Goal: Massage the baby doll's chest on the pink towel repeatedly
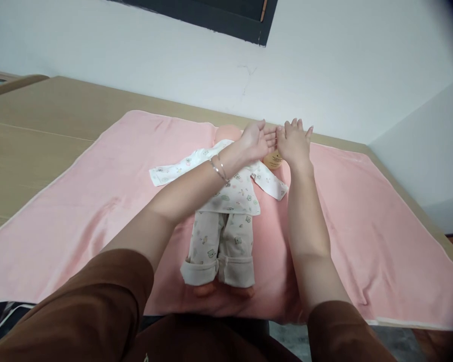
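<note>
A baby doll in a white printed long-sleeved top (228, 196) and matching trousers (206, 241) lies on its back on a pink blanket (128, 156). Its head (226, 132) is partly visible at the far end, and its feet stick out of the rolled cuffs. Above the doll's shoulder, my left hand (259, 141) is turned palm up with fingers stretched out. Close beside it, my right hand (295, 143) has its fingers spread, back of the hand facing me. A yellow container with printed text (273, 160) stands behind both hands, its top hidden; contact with it I cannot tell.
The blanket covers much of a wooden table (33, 120). A white wall (173, 65) rises along the far edge, with a dark frame (230, 22) on it. Another wall meets it at the right.
</note>
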Motion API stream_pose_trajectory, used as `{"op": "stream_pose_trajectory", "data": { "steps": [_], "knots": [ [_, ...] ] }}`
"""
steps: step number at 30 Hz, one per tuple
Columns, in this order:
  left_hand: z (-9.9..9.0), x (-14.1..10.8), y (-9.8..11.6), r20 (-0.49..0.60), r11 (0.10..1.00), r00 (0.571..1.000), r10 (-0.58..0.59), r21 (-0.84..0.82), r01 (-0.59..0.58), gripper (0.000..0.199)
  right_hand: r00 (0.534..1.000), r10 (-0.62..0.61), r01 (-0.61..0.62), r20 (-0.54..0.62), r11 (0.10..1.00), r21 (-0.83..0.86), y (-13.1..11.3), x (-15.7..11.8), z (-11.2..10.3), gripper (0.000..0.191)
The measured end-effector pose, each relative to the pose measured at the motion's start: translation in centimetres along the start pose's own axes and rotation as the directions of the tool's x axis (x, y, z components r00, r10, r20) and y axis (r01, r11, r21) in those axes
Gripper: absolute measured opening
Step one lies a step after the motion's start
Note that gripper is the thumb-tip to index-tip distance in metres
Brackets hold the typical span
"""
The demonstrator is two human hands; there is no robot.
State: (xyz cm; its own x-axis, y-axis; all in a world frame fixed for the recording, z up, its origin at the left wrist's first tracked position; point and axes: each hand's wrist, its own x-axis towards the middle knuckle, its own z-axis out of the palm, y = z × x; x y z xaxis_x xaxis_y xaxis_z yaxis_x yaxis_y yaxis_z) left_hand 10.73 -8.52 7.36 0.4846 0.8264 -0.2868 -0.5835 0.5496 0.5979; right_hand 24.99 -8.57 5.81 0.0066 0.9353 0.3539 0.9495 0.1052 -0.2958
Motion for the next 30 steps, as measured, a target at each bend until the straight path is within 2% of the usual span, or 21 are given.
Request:
{"op": "stream_pose_trajectory", "data": {
  "steps": [3,6,9,11,14,16,17,19,21,23,25,27,28,30],
  "knots": [
    [-0.7,-4.7,-0.4,0.047,0.998,0.999,0.016,0.059,-0.019,0.044,0.997,-0.05,0.045,0.057,0.995,0.088,-2.9,-0.9,-0.7,0.061],
    [-1.1,-8.7,0.0,0.087,0.986,0.991,0.099,0.122,-0.11,0.046,0.995,-0.063,0.045,0.082,0.98,0.195,-7.3,-2.9,-0.7,0.06],
    [-1.9,-11.1,1.6,0.03,0.932,0.965,0.26,0.254,-0.259,0.047,0.998,-0.061,0.063,-0.016,0.967,0.249,-12.1,-6.3,-0.2,0.065],
    [-2.7,-11.9,3.1,-0.009,0.902,0.949,0.314,0.315,-0.295,0.052,0.984,-0.177,0.178,-0.028,0.947,0.266,-14.8,-9.0,-0.1,0.07],
    [-3.6,-12.5,4.9,0.033,0.938,0.97,0.24,0.248,-0.241,0.061,0.923,-0.386,0.371,0.006,0.892,0.257,-17.4,-12.0,-0.1,0.074],
    [-3.4,-12.7,5.1,0.027,0.963,0.98,0.196,0.185,-0.197,0.063,0.897,-0.442,0.421,-0.003,0.853,0.31,-17.7,-12.2,0.1,0.073],
    [-3.1,-12.7,4.8,0.013,0.966,0.979,0.205,0.16,-0.204,0.062,0.899,-0.437,0.418,-0.029,0.835,0.358,-17.4,-11.6,0.3,0.075],
    [-2.1,-13.0,3.5,0.006,0.942,0.959,0.284,0.186,-0.28,0.063,0.919,-0.382,0.379,-0.097,0.791,0.481,-16.1,-9.6,0.9,0.081],
    [-1.1,-13.5,1.8,0.09,0.858,0.919,0.383,0.335,-0.39,0.065,0.945,-0.29,0.321,-0.152,0.733,0.6,-14.7,-7.6,1.7,0.09],
    [-0.7,-14.2,0.4,0.188,0.72,0.886,0.424,0.523,-0.456,0.066,0.964,-0.202,0.264,-0.171,0.686,0.677,-13.9,-6.8,2.1,0.088],
    [-0.9,-14.6,-0.2,0.209,0.584,0.853,0.479,0.649,-0.487,0.063,0.977,-0.153,0.212,-0.148,0.632,0.746,-14.3,-7.8,1.7,0.081],
    [-1.6,-14.8,0.0,0.188,0.499,0.802,0.566,0.696,-0.516,0.057,0.976,-0.189,0.197,-0.11,0.535,0.822,-15.6,-10.2,0.5,0.076],
    [-2.0,-14.7,0.2,0.176,0.493,0.778,0.603,0.684,-0.538,0.057,0.958,-0.258,0.234,-0.124,0.458,0.858,-16.3,-11.6,-0.4,0.076],
    [-2.4,-14.6,0.6,0.156,0.534,0.761,0.63,0.625,-0.57,0.064,0.902,-0.388,0.361,-0.192,0.43,0.827,-17.7,-14.2,-2.2,0.072]
  ]
}}
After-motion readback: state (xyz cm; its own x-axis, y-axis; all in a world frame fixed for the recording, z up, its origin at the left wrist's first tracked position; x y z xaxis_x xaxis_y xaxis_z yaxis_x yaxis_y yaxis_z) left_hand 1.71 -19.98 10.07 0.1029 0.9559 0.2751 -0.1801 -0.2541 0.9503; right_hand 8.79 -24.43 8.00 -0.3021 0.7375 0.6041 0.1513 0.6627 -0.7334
